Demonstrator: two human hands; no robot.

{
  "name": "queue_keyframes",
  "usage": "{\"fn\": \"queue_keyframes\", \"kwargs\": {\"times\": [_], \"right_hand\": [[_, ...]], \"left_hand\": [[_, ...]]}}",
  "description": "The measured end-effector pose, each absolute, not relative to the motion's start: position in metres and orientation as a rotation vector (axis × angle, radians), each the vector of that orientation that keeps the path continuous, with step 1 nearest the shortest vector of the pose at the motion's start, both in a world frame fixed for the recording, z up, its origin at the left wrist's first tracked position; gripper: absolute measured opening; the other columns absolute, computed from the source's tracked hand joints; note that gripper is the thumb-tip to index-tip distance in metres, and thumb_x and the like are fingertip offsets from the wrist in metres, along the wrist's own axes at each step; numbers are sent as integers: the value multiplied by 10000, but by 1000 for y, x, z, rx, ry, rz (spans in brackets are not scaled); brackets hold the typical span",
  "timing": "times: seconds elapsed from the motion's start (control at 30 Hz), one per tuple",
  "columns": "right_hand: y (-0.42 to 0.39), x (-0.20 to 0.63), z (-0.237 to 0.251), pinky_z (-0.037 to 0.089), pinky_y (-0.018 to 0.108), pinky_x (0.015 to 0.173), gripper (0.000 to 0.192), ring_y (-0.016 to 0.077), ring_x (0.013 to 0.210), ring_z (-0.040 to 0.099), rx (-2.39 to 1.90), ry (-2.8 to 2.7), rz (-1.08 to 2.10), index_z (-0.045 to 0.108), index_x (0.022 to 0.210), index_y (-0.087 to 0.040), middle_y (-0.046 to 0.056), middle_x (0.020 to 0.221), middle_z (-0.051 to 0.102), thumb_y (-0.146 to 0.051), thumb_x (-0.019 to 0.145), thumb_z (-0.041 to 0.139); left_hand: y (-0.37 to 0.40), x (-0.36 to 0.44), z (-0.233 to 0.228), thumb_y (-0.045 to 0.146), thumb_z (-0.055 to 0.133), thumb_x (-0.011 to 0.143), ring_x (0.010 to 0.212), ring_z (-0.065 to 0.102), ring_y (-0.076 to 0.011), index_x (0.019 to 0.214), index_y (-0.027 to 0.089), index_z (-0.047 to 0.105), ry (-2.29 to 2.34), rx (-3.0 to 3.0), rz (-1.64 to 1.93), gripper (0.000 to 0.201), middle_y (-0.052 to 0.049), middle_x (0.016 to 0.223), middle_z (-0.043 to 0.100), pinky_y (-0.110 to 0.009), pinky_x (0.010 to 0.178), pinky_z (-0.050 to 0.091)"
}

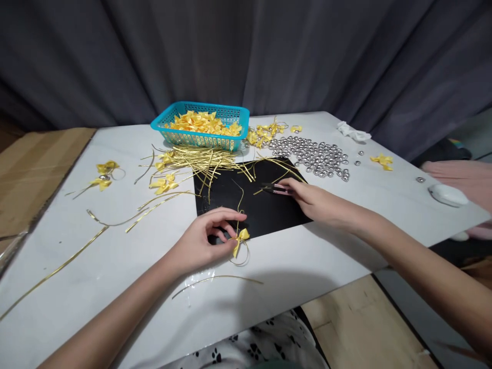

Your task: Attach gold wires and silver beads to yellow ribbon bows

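Observation:
My left hand [209, 233] pinches a yellow ribbon bow [243, 236] at the front edge of a black mat [265, 215], its index finger reaching out above the bow. A thin wire ring [248, 256] hangs below the bow, and a gold wire [241, 197] runs up from it over the mat. In my right hand [303, 195], over the mat's right side, is a small tool [274, 188] with dark jaws and pinkish handles; its exact kind is unclear. Close to the tool's tip lies gold wire [258, 192] on the mat.
Behind the mat stands a blue basket [200, 141] of yellow bows, with a heap of gold wires [207, 158] before it. Silver beads [319, 154] spread at the back right. Finished-looking bow rings [105, 174] lie left, a white mouse-shaped object [448, 195] right.

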State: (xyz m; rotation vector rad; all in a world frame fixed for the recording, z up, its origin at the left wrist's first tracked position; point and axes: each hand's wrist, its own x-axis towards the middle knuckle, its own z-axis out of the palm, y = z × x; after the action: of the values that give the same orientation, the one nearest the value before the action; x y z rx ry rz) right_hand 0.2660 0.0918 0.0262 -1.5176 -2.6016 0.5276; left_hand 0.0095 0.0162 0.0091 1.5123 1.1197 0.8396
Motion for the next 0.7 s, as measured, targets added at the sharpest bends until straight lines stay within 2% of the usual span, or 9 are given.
{"fn": "queue_keyframes", "kwargs": {"times": [0.07,0.13,0.23,0.37,0.5,0.6,0.7], "right_hand": [[91,267,24,447,308,702,283,232,916,621,-1567,-2685,478,452,1176,-233,92,1072,644,-273,916,350],[89,267,24,396,305,574,298,249,738,628,-1731,-2772,280,498,1106,-222,92,864,674,-405,923,349],[84,272,28,313,286,495,316,219,561,560,-1897,-2776,163,514,967,-203,71,657,614,-447,928,316],[73,282,41,376,264,563,236,162,616,516,-1724,-2602,650,474,856,-205,51,719,572,-411,909,370],[59,277,58,383,246,566,320,146,633,463,-1601,-2411,1127,515,891,-217,24,709,501,-505,887,376],[53,262,64,340,233,527,414,125,601,422,-1508,-2381,1369,521,746,-200,7,671,461,-572,863,382],[54,248,58,262,217,482,434,92,543,330,-1428,-2403,1453,486,684,-179,-29,607,370,-576,848,424]], "left_hand": [[16,9,9,118,612,663,698,607,-114,987,165,663,1117,1517,845,331,-104,1058,616,-220,557,493],[16,9,8,122,612,668,698,610,-115,988,167,663,1115,1524,848,327,-106,1070,610,-220,553,491],[16,8,8,123,609,673,705,619,-120,1001,164,658,1125,1531,854,334,-109,1073,607,-221,552,485],[16,9,9,132,609,675,671,617,-108,985,152,664,1149,1538,856,315,-110,1069,610,-213,523,462],[15,10,10,125,606,678,656,615,-97,987,145,665,1160,1542,846,315,-114,1092,604,-212,529,456],[15,10,10,119,604,674,659,621,-95,1003,149,661,1152,1563,845,336,-116,1117,596,-212,534,458],[15,9,9,121,601,671,663,629,-96,1021,145,656,1145,1582,844,355,-120,1134,589,-216,543,462]]}}
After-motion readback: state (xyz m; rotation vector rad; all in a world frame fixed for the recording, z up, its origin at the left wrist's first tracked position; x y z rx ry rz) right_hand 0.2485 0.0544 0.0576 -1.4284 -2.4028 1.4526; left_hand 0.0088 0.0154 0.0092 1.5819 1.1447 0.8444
